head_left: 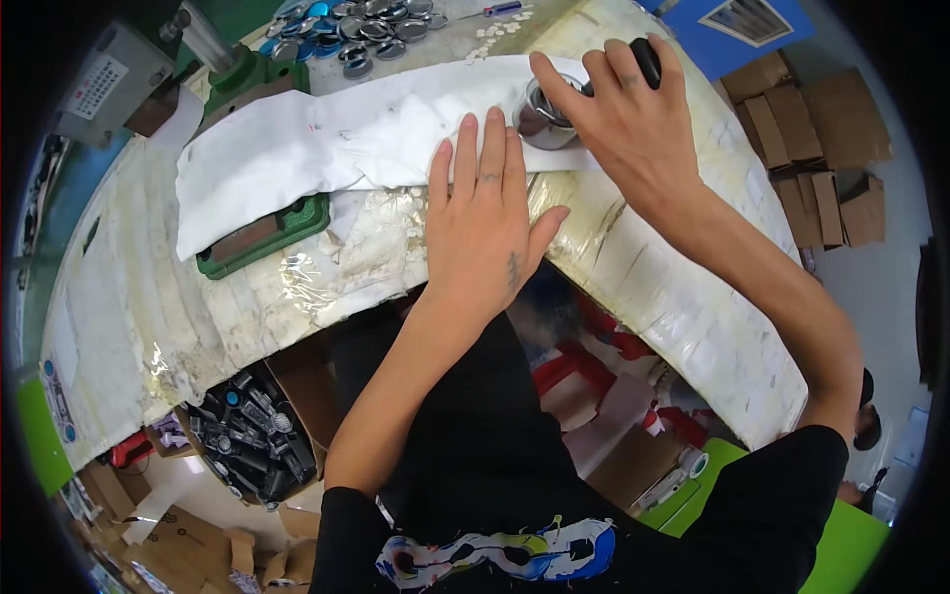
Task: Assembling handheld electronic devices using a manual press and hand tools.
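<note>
A long white cloth (386, 124) lies across the worktable. My left hand (480, 218) rests flat, its outstretched fingers on the cloth and its palm near the table's edge. In my right hand (633, 119) is a black handle (646, 63), the fingers wrapped round it. Beside that hand, on the cloth's right part, stands a round, shiny metal cup-like piece (544, 117) that seems to belong to the handle; my fingers hide where they join. The left end of the cloth drapes over a green machine base (267, 238).
A pile of round silver and blue caps (371, 28) lies at the back, with a screwdriver (502, 8) to its right. A green press (237, 74) stands at the back left. Below the table, a box holds black parts (252, 436). Cardboard boxes (792, 119) are stacked at right.
</note>
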The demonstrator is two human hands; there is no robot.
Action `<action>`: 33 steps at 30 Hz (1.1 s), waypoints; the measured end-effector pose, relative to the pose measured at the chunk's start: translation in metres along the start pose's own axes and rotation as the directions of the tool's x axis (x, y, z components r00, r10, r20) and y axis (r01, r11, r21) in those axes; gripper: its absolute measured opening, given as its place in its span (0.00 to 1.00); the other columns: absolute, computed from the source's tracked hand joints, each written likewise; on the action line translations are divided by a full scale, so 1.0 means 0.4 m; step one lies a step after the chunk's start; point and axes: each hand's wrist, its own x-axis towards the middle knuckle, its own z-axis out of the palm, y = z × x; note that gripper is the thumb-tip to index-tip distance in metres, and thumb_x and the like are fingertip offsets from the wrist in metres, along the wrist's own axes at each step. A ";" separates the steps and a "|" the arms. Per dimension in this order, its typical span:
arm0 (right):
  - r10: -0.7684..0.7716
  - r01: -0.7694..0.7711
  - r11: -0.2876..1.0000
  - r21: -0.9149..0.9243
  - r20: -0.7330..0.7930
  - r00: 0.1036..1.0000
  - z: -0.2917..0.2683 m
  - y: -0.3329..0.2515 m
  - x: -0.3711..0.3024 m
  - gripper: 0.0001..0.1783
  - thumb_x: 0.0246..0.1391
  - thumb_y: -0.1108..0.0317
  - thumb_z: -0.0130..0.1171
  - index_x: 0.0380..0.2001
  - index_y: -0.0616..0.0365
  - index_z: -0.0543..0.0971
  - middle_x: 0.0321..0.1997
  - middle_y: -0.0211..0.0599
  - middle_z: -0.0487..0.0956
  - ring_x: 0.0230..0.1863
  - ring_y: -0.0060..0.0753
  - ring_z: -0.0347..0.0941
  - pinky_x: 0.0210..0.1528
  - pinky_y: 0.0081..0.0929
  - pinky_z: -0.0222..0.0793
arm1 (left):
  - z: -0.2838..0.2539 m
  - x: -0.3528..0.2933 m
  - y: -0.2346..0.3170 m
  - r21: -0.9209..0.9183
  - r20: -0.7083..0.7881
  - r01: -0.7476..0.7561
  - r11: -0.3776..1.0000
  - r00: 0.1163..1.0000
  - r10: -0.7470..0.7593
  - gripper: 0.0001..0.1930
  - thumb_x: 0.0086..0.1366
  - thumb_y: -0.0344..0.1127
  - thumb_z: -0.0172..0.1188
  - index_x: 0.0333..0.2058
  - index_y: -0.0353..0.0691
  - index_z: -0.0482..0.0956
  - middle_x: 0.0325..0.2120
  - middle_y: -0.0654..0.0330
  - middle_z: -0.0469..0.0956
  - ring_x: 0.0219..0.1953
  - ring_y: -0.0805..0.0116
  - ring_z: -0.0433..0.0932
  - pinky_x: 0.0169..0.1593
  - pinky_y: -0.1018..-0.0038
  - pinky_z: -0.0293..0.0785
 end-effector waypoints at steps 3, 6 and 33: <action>-0.037 0.038 0.997 -0.072 0.015 0.999 -0.007 0.001 0.005 0.32 0.42 0.72 0.59 0.54 0.36 0.70 0.35 0.26 0.71 0.46 0.28 0.65 0.57 0.44 0.53 | 0.000 -0.003 -0.006 0.006 -0.009 -0.001 1.000 1.000 0.001 0.35 0.56 0.49 0.61 0.53 0.23 0.66 0.58 0.42 0.62 0.62 0.44 0.58 0.63 0.54 0.51; -0.020 0.021 0.997 -0.067 0.010 1.000 0.011 0.002 -0.008 0.32 0.43 0.71 0.59 0.54 0.35 0.69 0.36 0.26 0.71 0.47 0.28 0.65 0.58 0.44 0.53 | 0.005 -0.005 -0.009 0.007 -0.019 -0.001 1.000 1.000 0.001 0.35 0.57 0.50 0.60 0.53 0.24 0.67 0.57 0.42 0.63 0.62 0.45 0.58 0.64 0.55 0.50; 0.208 -0.292 0.953 0.079 0.527 0.824 -0.014 0.225 -0.219 0.37 0.40 0.55 0.65 0.57 0.44 0.68 0.42 0.39 0.76 0.51 0.39 0.67 0.53 0.47 0.56 | 0.000 -0.008 -0.006 0.041 0.000 -0.014 0.999 1.000 0.014 0.34 0.63 0.51 0.54 0.56 0.24 0.64 0.60 0.43 0.61 0.63 0.44 0.56 0.65 0.54 0.49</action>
